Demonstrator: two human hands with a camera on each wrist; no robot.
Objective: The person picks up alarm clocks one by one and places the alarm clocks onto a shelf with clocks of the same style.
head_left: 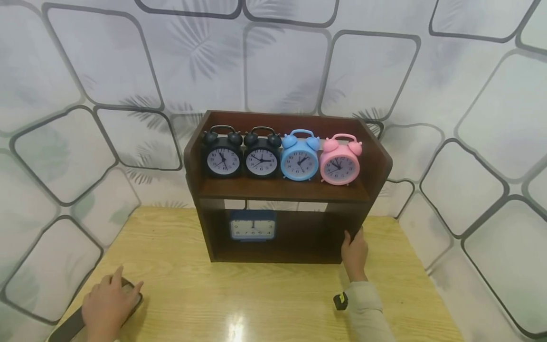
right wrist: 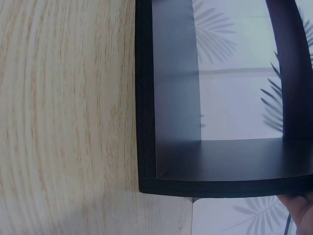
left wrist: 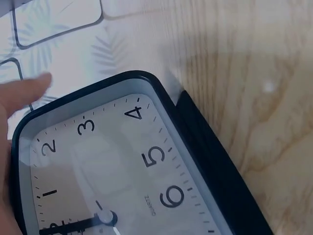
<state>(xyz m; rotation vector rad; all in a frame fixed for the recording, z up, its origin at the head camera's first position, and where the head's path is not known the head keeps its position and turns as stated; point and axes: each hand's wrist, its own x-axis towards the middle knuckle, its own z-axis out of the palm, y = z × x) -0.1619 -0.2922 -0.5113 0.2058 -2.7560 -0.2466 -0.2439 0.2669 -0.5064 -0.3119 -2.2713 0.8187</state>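
At the table's lower left, my left hand [head_left: 108, 301] holds a black-framed rectangular clock [head_left: 136, 300]. In the left wrist view its white dial [left wrist: 112, 171] shows large numerals, and a finger [left wrist: 24, 93] reaches past the frame's edge. My right hand [head_left: 355, 254] grips the right side panel of a dark brown two-tier shelf [head_left: 282, 191], thumb over the front edge. Most of that hand is out of the right wrist view, where some fingers [right wrist: 296, 205] touch the panel's outer face. On the lower tier stands a blue rectangular clock [head_left: 253, 225], left of centre.
Two black twin-bell alarm clocks [head_left: 223, 159], a light blue one [head_left: 300, 159] and a pink one [head_left: 340, 164] stand in a row on the upper tier. The shelf stands on a light wooden table [head_left: 239, 294] before a patterned wall [head_left: 286, 71].
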